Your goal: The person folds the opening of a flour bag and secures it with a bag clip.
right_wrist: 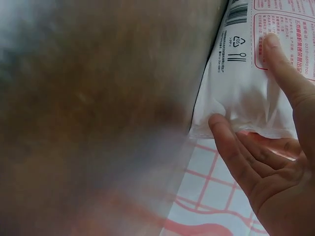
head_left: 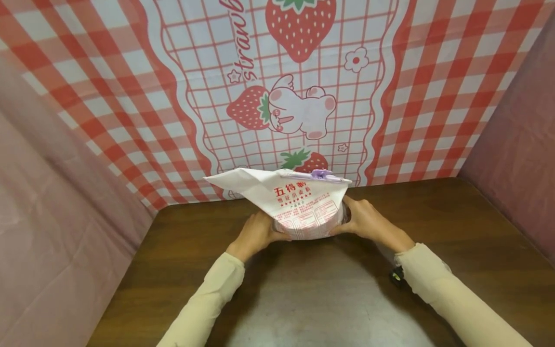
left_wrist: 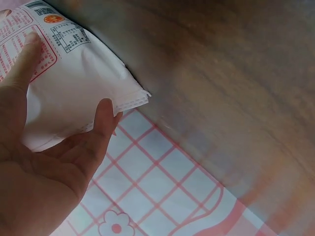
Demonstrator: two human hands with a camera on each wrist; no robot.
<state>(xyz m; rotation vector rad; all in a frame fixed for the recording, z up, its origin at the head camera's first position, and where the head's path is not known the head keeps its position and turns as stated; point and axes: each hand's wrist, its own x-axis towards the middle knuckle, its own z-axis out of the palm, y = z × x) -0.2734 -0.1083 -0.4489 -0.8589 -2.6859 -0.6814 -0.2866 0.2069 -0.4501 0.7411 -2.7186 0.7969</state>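
Note:
A white flour bag (head_left: 309, 207) with red printing stands at the back of the table, its folded top leaning toward the left in the head view. Something purple, a clip or tie (head_left: 321, 174), sits on its upper edge. My left hand (head_left: 257, 233) grips the bag's left side, thumb on the printed front and fingers round the edge. From the other side my right hand (head_left: 368, 220) holds it the same way. Both wrist views show the thumbs on the bag's printed face and the fingers curled around its sides. The bag's back is hidden.
The brown wooden table (head_left: 321, 294) reaches back to a red-and-white checked cloth (head_left: 433, 96) with strawberry prints. Pink curtains hang at the left (head_left: 56, 217) and right (head_left: 516, 135). A small black object (head_left: 396, 276) shows by the right sleeve.

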